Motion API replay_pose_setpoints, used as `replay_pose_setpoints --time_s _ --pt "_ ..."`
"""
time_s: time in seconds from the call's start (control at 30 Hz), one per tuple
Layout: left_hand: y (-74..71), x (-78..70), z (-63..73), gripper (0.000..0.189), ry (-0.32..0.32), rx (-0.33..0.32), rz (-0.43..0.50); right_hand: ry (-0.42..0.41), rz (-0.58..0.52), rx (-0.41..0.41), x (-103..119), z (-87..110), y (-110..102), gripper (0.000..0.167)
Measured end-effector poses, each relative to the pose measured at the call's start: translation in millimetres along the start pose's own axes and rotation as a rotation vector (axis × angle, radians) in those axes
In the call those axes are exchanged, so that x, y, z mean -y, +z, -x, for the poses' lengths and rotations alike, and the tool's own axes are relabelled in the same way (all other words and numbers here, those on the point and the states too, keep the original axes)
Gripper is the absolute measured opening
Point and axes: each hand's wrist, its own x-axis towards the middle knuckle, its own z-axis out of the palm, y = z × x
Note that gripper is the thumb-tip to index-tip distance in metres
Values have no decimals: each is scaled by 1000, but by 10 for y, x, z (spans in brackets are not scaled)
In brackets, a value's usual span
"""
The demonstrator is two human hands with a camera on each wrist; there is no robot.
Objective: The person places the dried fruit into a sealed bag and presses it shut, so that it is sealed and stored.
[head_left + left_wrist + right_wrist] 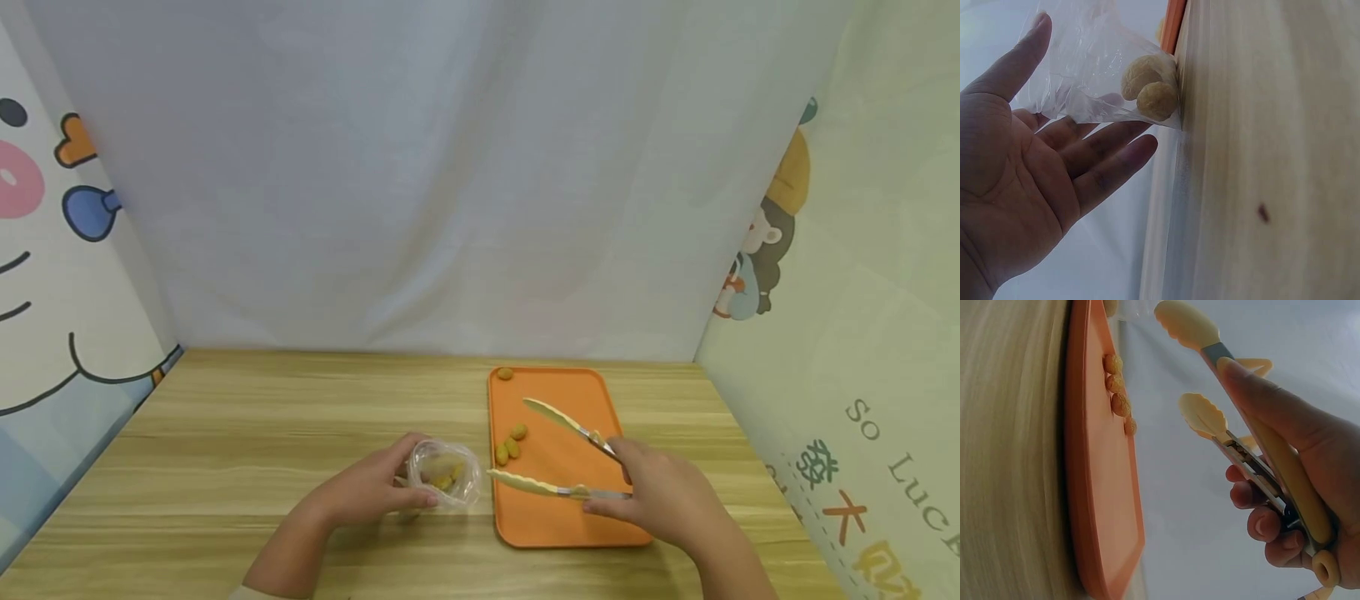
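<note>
A clear plastic bag (pixel 448 462) of wrinkled yellow-brown pieces (pixel 1155 100) is set between the left hand (pixel 375 487) and the orange tray (pixel 562 517). It is touched by that hand, whose thumb and fingers are spread. Tongs (pixel 528 484), arms apart, are gripped above the tray by the right hand (pixel 663 496). The wood-grain table (pixel 300 417) is backed by a white curtain (pixel 412 167).

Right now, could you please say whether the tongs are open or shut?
The tongs are open: their scalloped tips stand apart in the head and right wrist views.
</note>
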Motion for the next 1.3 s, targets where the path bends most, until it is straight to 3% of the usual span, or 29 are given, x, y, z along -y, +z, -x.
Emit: replay_pose_setpoints --time_s 0.87,1.3 --pt "-24 -15 -18 61 1 5 -18 1 28 75 3 3 54 64" --pt "-19 -24 -7 62 10 1 -16 -21 97 40 -2 14 81 60"
